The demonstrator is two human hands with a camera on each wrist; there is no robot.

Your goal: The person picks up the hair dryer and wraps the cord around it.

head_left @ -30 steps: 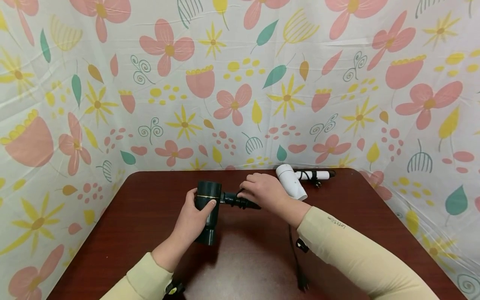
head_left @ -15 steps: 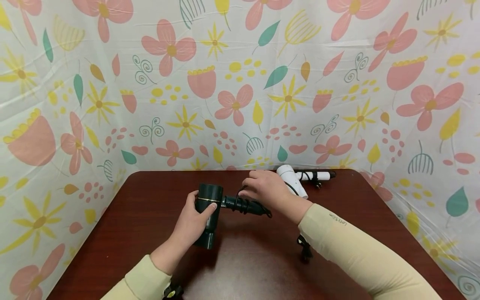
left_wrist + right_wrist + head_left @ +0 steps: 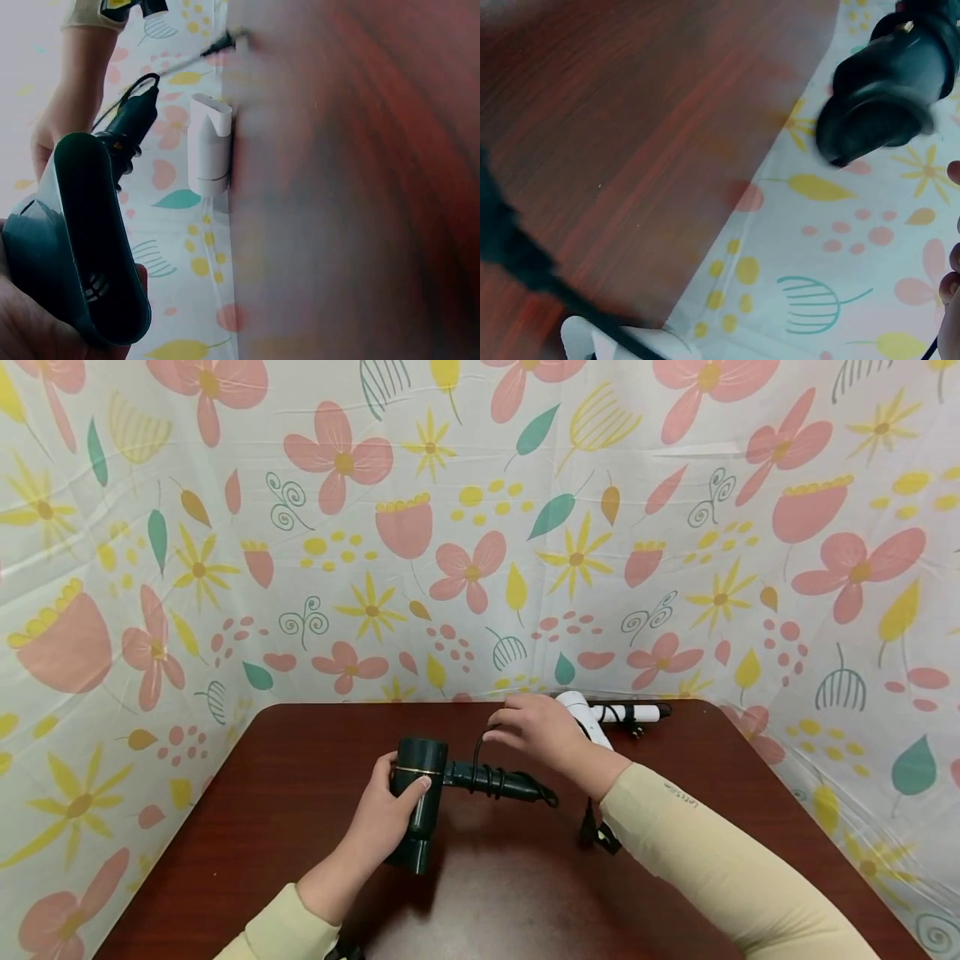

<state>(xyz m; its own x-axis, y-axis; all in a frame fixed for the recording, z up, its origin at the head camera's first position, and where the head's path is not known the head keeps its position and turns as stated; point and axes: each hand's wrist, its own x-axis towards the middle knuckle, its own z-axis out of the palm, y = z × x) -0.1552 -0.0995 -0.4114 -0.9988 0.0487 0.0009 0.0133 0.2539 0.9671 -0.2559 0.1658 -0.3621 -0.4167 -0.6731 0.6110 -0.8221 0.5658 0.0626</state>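
Note:
A dark green hair dryer is held by its barrel in my left hand, the thumb lying along the near side. Its handle points right, with several turns of black cord round it. Above the handle, my right hand pinches the cord between thumb and fingers. The cord's plug end dangles below the right wrist. In the left wrist view the flat nozzle faces the camera. The right wrist view has a blurred plug at left and part of the dark dryer at upper right.
Behind my right hand, a white hair dryer lies near the back edge of the brown table, cord wrapped on its handle. A flower-print curtain encloses the back and sides.
Another stretch of cord has gone round the handle, and the hanging plug end has risen. My left hand and the dryer have sunk slightly; the handle's tip now tilts lower.

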